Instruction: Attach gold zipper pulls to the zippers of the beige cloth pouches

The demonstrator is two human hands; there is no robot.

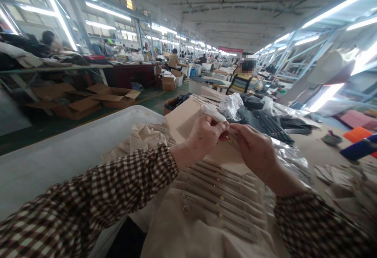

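My left hand is closed, its thumb and fingers pinching a beige fabric piece with small gold-coloured metal fittings. Close beside it, my right hand grips the same piece at its upper edge. A whitish, thin sheet sticks out above my left fingers; its material is unclear. Below both hands lies a stack of beige zippered pieces, layered in a row, with gold zipper pulls and a ring showing. A flat beige panel stands behind my left hand; whether it joins the held piece I cannot tell.
On the left is a large white plastic bin. Black zippered pieces and clear plastic wrap cover the table's far side. Orange and blue objects lie at right. Open cardboard boxes sit on the floor; a seated person works ahead.
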